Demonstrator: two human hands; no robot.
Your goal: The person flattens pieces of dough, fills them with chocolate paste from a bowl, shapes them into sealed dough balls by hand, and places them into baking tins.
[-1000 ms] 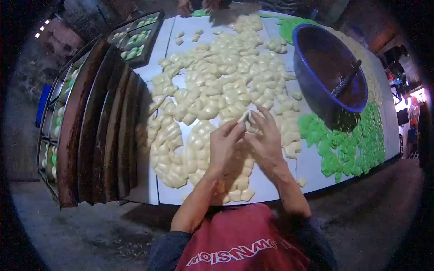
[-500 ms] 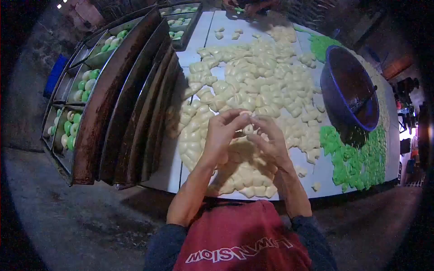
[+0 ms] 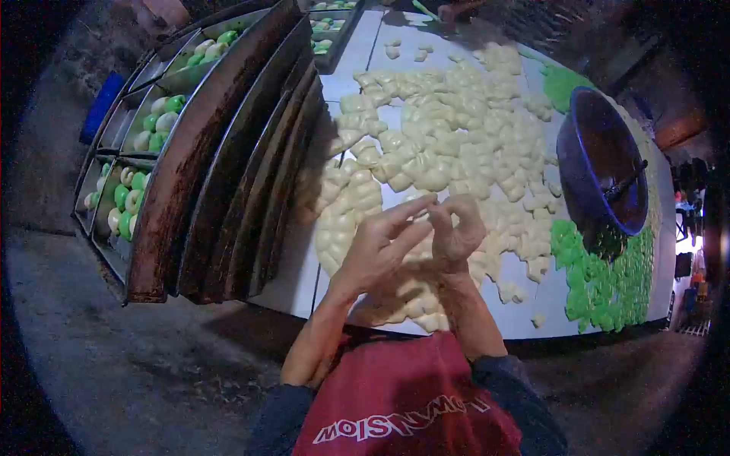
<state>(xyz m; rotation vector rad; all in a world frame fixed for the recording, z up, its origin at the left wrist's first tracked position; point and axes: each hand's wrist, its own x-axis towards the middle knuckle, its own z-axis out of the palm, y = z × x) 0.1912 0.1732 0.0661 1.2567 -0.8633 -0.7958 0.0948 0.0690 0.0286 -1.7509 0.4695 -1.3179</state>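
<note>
My left hand and my right hand meet above the table, fingertips touching. Between them is a small piece of pale dough, mostly covered by the fingers. My left fingers are stretched toward the right hand, while my right thumb and forefinger curl into a pinch. Below and beyond both hands lies a wide spread of pale dough pieces, packed side by side. More pale dough sits under my wrists, in shadow.
Several trays stand tilted at left; the outermost holds green and white dough rings. A blue basin with dark contents stands right, beside green dough pieces. Another person's hand is at the far edge of the white table.
My hands have turned and drawn closer together. The dough ring that showed between my fingers is now mostly hidden. The view has shifted slightly, and the other person's hand has moved right.
</note>
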